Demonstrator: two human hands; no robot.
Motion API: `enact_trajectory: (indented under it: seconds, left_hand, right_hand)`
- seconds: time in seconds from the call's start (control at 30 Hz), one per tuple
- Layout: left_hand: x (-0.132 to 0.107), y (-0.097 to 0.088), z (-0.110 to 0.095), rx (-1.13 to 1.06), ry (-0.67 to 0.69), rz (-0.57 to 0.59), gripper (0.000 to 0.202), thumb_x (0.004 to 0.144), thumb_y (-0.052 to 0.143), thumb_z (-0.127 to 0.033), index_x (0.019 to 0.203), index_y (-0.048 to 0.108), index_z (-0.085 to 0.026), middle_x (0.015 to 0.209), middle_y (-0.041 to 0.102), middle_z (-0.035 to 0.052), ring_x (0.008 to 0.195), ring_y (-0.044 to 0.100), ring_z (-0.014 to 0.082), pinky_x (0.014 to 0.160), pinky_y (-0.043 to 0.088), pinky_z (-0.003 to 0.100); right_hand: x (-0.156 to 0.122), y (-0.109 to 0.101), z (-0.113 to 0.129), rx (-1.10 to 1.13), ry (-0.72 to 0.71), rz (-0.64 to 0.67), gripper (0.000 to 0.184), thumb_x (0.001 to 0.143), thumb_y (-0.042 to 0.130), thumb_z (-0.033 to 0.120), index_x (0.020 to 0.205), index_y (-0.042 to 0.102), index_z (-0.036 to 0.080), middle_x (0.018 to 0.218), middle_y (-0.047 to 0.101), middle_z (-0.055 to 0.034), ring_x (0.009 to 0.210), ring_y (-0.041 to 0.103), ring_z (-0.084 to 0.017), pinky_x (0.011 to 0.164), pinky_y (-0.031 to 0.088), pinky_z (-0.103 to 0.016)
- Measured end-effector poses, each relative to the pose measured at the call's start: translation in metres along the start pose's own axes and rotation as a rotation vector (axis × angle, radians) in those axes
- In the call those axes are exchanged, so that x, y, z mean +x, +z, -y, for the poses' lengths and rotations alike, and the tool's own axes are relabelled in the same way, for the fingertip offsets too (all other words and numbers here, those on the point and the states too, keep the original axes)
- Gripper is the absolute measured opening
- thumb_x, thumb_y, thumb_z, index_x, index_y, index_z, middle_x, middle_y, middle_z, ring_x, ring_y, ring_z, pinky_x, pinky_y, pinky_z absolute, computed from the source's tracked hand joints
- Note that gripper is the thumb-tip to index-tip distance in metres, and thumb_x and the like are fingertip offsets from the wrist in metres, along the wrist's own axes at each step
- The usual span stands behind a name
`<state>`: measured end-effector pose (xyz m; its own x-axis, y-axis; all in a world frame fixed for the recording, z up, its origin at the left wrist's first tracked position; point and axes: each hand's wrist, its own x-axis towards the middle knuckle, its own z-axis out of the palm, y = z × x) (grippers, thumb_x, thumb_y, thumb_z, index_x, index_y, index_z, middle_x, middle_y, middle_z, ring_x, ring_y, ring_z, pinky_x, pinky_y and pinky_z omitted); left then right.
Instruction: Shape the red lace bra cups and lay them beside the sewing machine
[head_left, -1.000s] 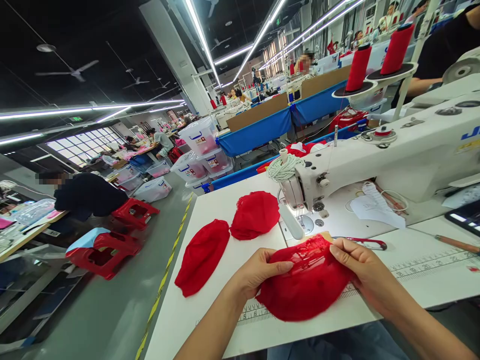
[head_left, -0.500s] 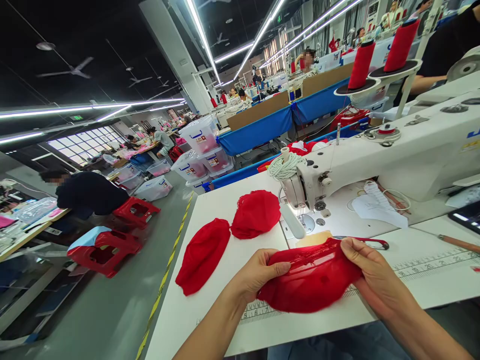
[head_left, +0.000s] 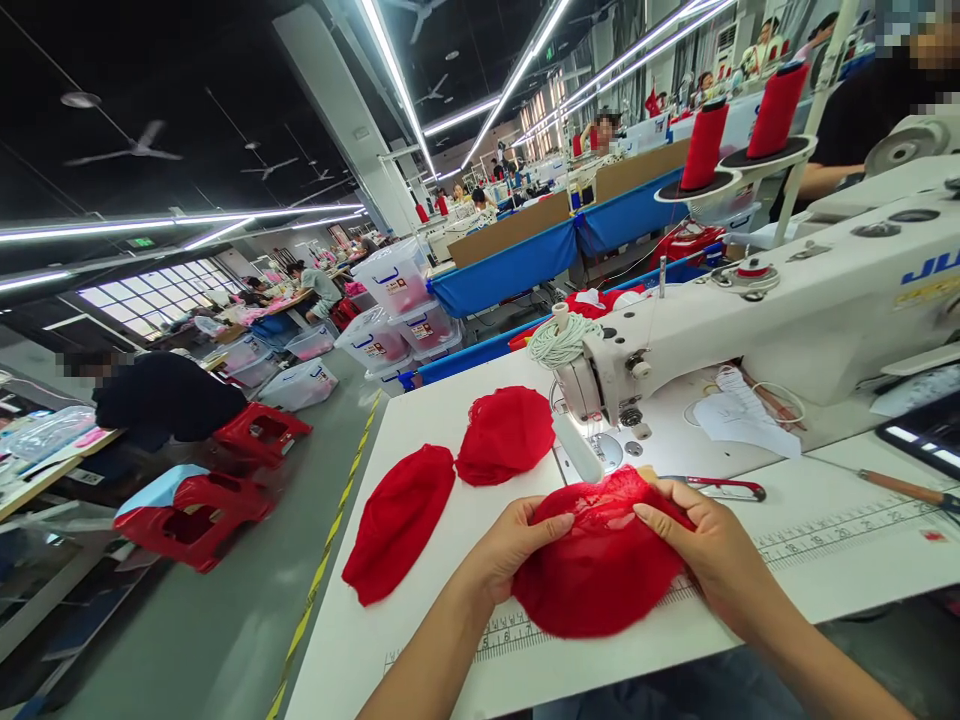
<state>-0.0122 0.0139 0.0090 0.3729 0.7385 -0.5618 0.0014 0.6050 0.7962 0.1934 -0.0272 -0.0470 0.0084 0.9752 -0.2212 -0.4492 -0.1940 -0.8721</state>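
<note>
Between my two hands is a thin, sheer red fabric piece (head_left: 600, 580) with a lacy upper edge, held just above the front of the sewing table. My left hand (head_left: 517, 545) pinches its left side, thumb on top. On the right side, my right hand (head_left: 694, 530) grips it with the thumb over the lace and the fingers behind. Two more red fabric pieces lie on the white tabletop to the left: a rounded one (head_left: 506, 435) and a longer oval one (head_left: 401, 525). Just beyond my hands stands the sewing machine's needle end (head_left: 592, 400).
Red-handled scissors (head_left: 724, 488) and a wooden-handled awl (head_left: 907, 484) lie right of my hands. A printed ruler (head_left: 795, 545) runs along the table front. Red thread cones (head_left: 705, 150) stand behind the machine. Red stools (head_left: 195, 515) and a seated person (head_left: 172, 395) are across the aisle.
My right hand has moved left along the fabric's upper edge, closer to my left hand. The fabric, stretched wide before, now hangs rounder and looser. The view has shifted slightly.
</note>
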Motion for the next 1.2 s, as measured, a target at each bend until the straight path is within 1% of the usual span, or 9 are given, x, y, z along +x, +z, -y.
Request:
enact_trajectory:
  seconds: [0.2,0.43,0.53,0.6,0.7,0.8,1.0,1.07,1.2]
  left_hand:
    - [-0.0005,0.0008,-0.0014,-0.002,-0.003,0.015,0.04,0.058,0.09,-0.036,0.083,0.07,-0.012,0.075,0.07,0.0029,0.065,0.061,0.0101,0.062,0.045,0.019]
    - [0.0016,0.0001,-0.0008,-0.001,-0.017,-0.006,0.038,0.058,0.09,-0.036,0.079,0.069,-0.012,0.073,0.069,0.0018,0.063,0.06,0.0093,0.061,0.045,0.018]
    - [0.0022,0.0005,-0.0002,-0.012,-0.002,0.001,0.039,0.062,0.087,-0.043,0.079,0.07,-0.012,0.072,0.068,0.0026,0.064,0.06,0.0093,0.063,0.044,0.018]
    - [0.0017,0.001,-0.0003,-0.007,0.009,0.0,0.042,0.064,0.084,-0.049,0.077,0.071,-0.011,0.069,0.068,0.0032,0.062,0.058,0.009,0.06,0.043,0.018]
    - [-0.0003,0.002,-0.0015,0.034,-0.005,0.0,0.047,0.057,0.088,-0.048,0.08,0.073,-0.01,0.072,0.07,0.0053,0.062,0.059,0.011,0.059,0.043,0.02]
    - [-0.0026,0.0027,-0.0027,0.072,-0.016,0.019,0.054,0.05,0.092,-0.042,0.089,0.074,-0.01,0.081,0.072,0.008,0.067,0.063,0.0141,0.064,0.047,0.022]
    - [-0.0048,0.0001,0.0,0.101,0.013,0.064,0.052,0.052,0.091,-0.047,0.085,0.074,-0.01,0.077,0.072,0.0069,0.064,0.061,0.0121,0.062,0.045,0.021]
    - [-0.0045,-0.0021,0.0009,0.107,0.005,0.047,0.053,0.052,0.091,-0.047,0.086,0.074,-0.01,0.078,0.072,0.0068,0.064,0.061,0.0122,0.063,0.045,0.021]
    - [-0.0036,-0.0058,0.0014,0.088,0.01,0.002,0.049,0.053,0.09,-0.046,0.082,0.072,-0.011,0.076,0.071,0.0059,0.063,0.061,0.0124,0.06,0.043,0.021]
  right_hand:
    - [-0.001,0.0035,0.0009,-0.038,-0.033,-0.021,0.041,0.071,0.076,0.053,0.097,0.071,0.021,0.102,0.071,-0.0065,0.095,0.062,-0.028,0.081,0.052,-0.035]
    - [-0.0026,0.005,0.0013,0.058,-0.014,-0.021,0.034,0.074,0.076,0.05,0.093,0.071,0.023,0.095,0.069,-0.0025,0.085,0.058,-0.021,0.072,0.051,-0.027]
    - [-0.0033,0.0043,0.0022,0.131,0.037,-0.017,0.033,0.071,0.079,0.05,0.089,0.071,0.023,0.093,0.069,-0.0004,0.082,0.056,-0.017,0.069,0.049,-0.021]
    - [-0.0037,0.0034,0.0029,0.162,0.059,-0.056,0.032,0.07,0.081,0.049,0.084,0.069,0.022,0.082,0.067,0.0012,0.075,0.054,-0.014,0.065,0.047,-0.017]
    - [-0.0031,0.0016,0.0042,0.212,0.125,-0.097,0.036,0.062,0.085,0.049,0.076,0.066,0.022,0.068,0.063,0.0029,0.065,0.051,-0.012,0.057,0.044,-0.016]
    - [-0.0013,0.0002,0.006,0.268,0.174,-0.12,0.04,0.053,0.09,0.047,0.074,0.068,0.021,0.071,0.065,0.0019,0.067,0.053,-0.013,0.055,0.045,-0.017]
    - [0.0003,-0.001,0.0073,0.39,0.142,-0.229,0.042,0.043,0.095,0.041,0.074,0.073,0.022,0.075,0.069,0.0016,0.073,0.06,-0.015,0.059,0.051,-0.018]
    - [0.0,-0.0006,0.005,0.362,0.114,-0.221,0.041,0.046,0.094,0.041,0.074,0.072,0.022,0.075,0.069,0.001,0.071,0.061,-0.015,0.059,0.051,-0.019]
    - [-0.0027,0.0033,-0.0013,0.163,0.055,-0.083,0.037,0.065,0.084,0.047,0.088,0.072,0.021,0.082,0.07,-0.003,0.072,0.06,-0.018,0.064,0.052,-0.026]
